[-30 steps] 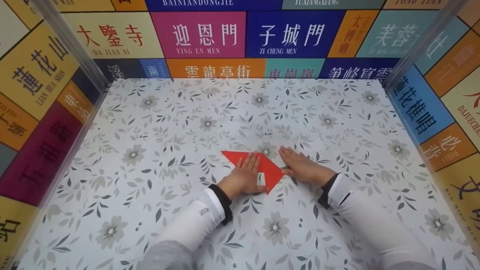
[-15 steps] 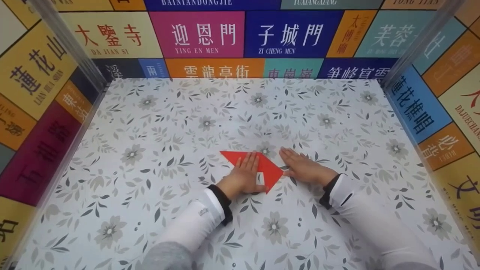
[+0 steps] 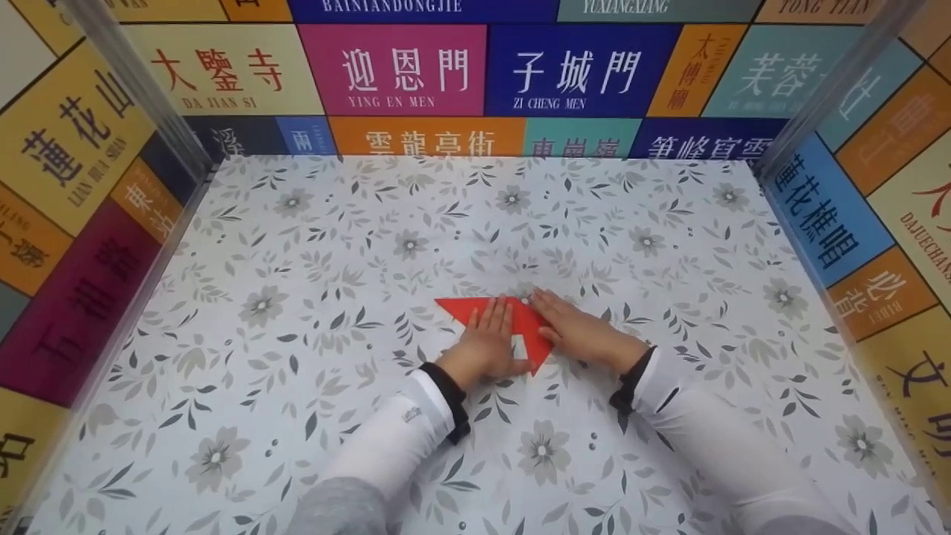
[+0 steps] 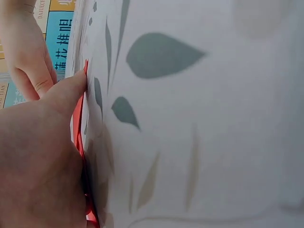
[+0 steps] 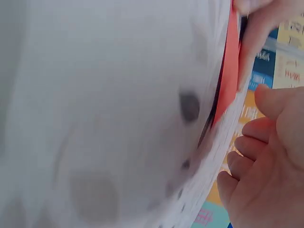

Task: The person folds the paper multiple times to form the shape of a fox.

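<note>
A folded piece of red paper (image 3: 529, 325) lies on the patterned cloth in the head view, a pointed corner toward the left. My left hand (image 3: 484, 348) rests flat across its middle, fingers straight and thumb near the lower corner. A small pale patch shows beside that thumb. Over the paper's right edge lies my right hand (image 3: 583, 332), fingers extended. In the left wrist view the paper (image 4: 77, 124) appears edge-on under my left hand (image 4: 40, 156). In the right wrist view my right hand (image 5: 273, 147) has slightly bent fingers, beside the red paper (image 5: 229, 71).
A white tablecloth (image 3: 356, 215) with grey flowers and leaves covers the table. Upright panels (image 3: 394, 70) with coloured blocks and printed characters stand at the back and both sides. Clear strips (image 3: 137, 89) run along the back corners.
My right hand has moved left from beside the paper's right corner onto its right edge. The left hand stays on the paper, and the lower corner has shifted slightly upward.
</note>
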The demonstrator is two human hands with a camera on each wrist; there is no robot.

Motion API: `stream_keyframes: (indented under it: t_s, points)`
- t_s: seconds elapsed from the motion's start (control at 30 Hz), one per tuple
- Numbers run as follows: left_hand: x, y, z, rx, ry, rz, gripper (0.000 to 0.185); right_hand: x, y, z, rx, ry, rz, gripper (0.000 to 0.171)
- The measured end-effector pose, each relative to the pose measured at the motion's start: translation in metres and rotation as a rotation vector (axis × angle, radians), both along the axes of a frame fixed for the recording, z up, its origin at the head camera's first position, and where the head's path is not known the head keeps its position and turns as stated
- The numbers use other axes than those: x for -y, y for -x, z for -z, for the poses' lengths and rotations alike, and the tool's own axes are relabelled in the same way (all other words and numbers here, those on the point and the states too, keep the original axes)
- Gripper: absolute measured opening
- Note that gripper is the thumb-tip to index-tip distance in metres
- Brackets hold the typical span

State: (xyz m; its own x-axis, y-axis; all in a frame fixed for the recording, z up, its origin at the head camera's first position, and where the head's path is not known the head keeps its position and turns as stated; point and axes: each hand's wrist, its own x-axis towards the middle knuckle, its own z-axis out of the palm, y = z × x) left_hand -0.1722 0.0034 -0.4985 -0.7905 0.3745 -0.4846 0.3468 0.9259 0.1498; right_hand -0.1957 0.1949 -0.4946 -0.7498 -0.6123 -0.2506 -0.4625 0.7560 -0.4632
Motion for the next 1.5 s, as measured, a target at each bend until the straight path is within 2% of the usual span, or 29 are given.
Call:
stream_keyframes:
  t_s: [0.23,0.4,0.63,0.77,1.1,1.37,1.5]
  points:
    - [0.001,0.001,0.0,-0.019,0.015,0.01,0.101,0.019,-0.005,0.0,-0.025,-0.031,-0.025,0.061]
    - [0.0,-0.001,0.004,-0.018,0.004,0.008,0.103,0.02,-0.007,0.004,-0.016,-0.076,-0.065,0.063]
    - [0.002,-0.003,0.0,-0.034,-0.01,0.007,0.102,0.02,-0.01,0.009,-0.04,-0.118,-0.127,0.065]
    - [0.001,-0.001,0.002,-0.015,-0.007,0.007,0.104,0.022,-0.012,0.008,-0.043,-0.134,-0.142,0.064]
    - [0.001,-0.005,0.001,-0.039,-0.025,0.016,0.102,0.024,-0.015,0.006,0.021,-0.129,-0.106,0.067]
    - [-0.001,-0.002,0.008,-0.031,0.003,0.023,0.103,0.023,-0.016,0.008,-0.021,-0.156,-0.129,0.066]
    - [-0.001,0.0,0.006,-0.015,0.032,0.025,0.103,0.024,-0.015,0.006,-0.015,-0.155,-0.125,0.066]
